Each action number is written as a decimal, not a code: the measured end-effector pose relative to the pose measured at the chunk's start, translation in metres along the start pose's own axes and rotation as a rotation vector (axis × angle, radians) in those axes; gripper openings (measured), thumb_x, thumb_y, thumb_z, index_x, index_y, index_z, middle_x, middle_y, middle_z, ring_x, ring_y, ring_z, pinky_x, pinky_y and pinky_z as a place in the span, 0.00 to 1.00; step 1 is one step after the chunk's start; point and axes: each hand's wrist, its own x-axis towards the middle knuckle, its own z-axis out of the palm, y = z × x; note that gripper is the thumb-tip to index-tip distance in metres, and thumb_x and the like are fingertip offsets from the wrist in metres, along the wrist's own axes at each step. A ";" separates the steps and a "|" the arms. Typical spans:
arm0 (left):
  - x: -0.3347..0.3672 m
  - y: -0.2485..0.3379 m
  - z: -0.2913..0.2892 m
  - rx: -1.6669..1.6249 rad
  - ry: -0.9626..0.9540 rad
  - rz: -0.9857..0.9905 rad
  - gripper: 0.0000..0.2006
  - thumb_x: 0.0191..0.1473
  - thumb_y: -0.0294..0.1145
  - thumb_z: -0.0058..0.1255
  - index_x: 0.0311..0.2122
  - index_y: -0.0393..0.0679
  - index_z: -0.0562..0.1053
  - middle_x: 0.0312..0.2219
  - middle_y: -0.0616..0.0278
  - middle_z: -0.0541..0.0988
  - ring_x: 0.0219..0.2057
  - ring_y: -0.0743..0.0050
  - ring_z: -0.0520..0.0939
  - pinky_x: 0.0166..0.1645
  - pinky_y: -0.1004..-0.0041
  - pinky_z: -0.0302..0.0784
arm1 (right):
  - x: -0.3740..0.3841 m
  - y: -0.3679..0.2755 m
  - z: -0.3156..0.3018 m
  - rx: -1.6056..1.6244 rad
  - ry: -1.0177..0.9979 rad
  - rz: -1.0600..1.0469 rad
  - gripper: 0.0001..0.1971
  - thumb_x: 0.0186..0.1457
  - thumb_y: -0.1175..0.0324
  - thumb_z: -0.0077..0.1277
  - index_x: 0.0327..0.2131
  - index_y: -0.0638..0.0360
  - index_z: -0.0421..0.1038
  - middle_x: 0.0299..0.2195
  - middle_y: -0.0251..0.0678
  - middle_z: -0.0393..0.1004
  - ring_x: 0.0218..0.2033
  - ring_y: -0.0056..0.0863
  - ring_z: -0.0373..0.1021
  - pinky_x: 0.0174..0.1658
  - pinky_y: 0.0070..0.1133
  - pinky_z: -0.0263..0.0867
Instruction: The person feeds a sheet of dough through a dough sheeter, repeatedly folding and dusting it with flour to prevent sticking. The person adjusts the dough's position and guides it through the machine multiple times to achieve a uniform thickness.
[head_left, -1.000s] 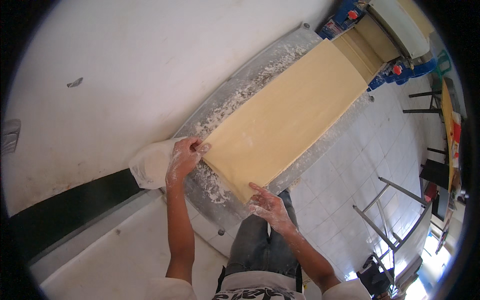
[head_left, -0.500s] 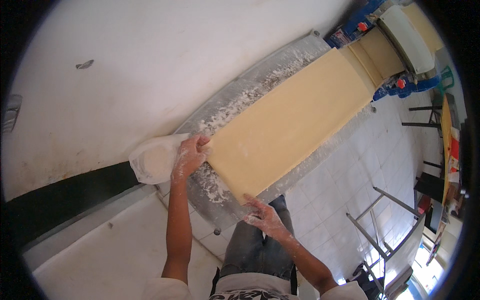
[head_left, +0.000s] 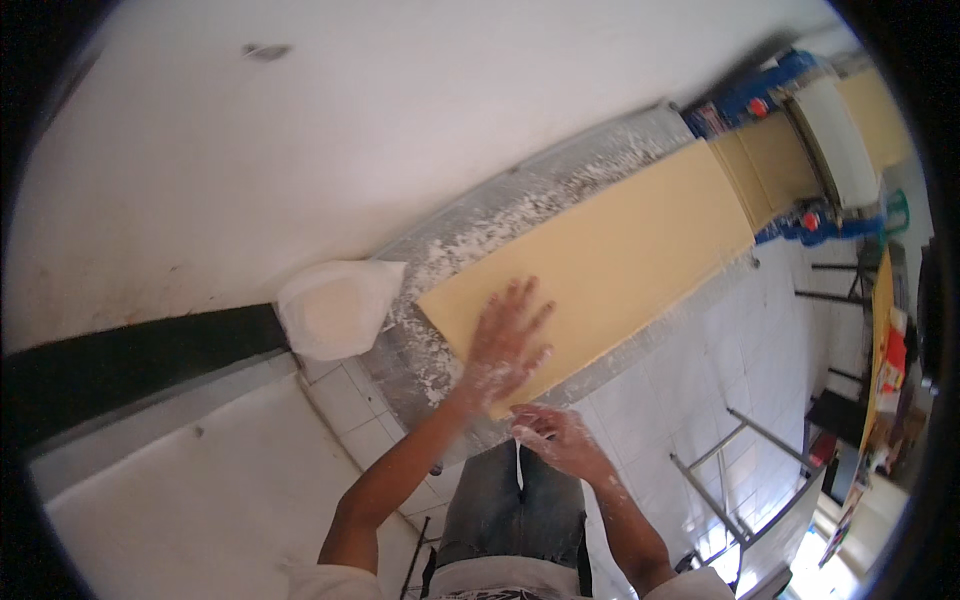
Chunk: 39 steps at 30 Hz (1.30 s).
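Note:
A long pale yellow dough sheet (head_left: 630,260) lies flat on a flour-dusted grey metal table (head_left: 480,220). My left hand (head_left: 505,340), floury and slightly blurred, is open with fingers spread over the sheet's near end; whether the palm presses on it I cannot tell. By the near right corner of the sheet is my right hand (head_left: 562,440), its floury fingers curled together. What they hold, if anything, is hidden. The far end of the sheet meets a blue and white dough-rolling machine (head_left: 835,150) with red knobs.
A white bag (head_left: 335,310) of pale powder sits at the table's left end, against the white wall (head_left: 250,150). Right of the table is a white tiled floor (head_left: 660,400), with a metal-framed piece of furniture (head_left: 745,430) standing on it. Black-legged furniture (head_left: 835,295) is farther right.
My left hand has left the sheet's near left corner and moved right over its surface, fingers spreading. My right hand has shifted slightly right, its fingers curling. The view has turned a little.

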 end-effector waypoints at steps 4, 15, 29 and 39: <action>-0.029 0.000 0.017 0.089 -0.068 -0.038 0.42 0.59 0.59 0.47 0.72 0.49 0.52 0.73 0.51 0.42 0.74 0.50 0.38 0.73 0.45 0.30 | 0.019 -0.096 -0.002 -0.259 0.089 -0.505 0.17 0.62 0.63 0.54 0.50 0.62 0.73 0.48 0.49 0.76 0.48 0.36 0.75 0.50 0.27 0.69; -0.049 0.028 0.031 0.076 -0.216 0.322 0.37 0.63 0.59 0.39 0.70 0.47 0.56 0.72 0.51 0.49 0.73 0.50 0.47 0.73 0.42 0.36 | 0.267 -0.116 0.154 -0.840 0.096 -0.797 0.15 0.58 0.67 0.49 0.47 0.63 0.71 0.49 0.51 0.72 0.52 0.48 0.68 0.56 0.43 0.62; -0.031 0.024 0.015 0.206 -0.083 -0.308 0.39 0.61 0.56 0.45 0.71 0.45 0.55 0.72 0.49 0.46 0.73 0.45 0.43 0.72 0.42 0.33 | 0.138 -0.036 -0.169 -0.849 0.804 -0.509 0.28 0.61 0.51 0.53 0.59 0.56 0.68 0.63 0.51 0.61 0.66 0.52 0.55 0.67 0.46 0.46; 0.003 0.035 0.024 0.476 0.089 -0.813 0.36 0.67 0.52 0.39 0.73 0.46 0.47 0.73 0.47 0.41 0.73 0.42 0.40 0.72 0.42 0.31 | 0.136 -0.006 -0.318 -1.177 0.783 -0.503 0.43 0.59 0.41 0.50 0.69 0.55 0.52 0.71 0.53 0.46 0.72 0.54 0.43 0.70 0.52 0.36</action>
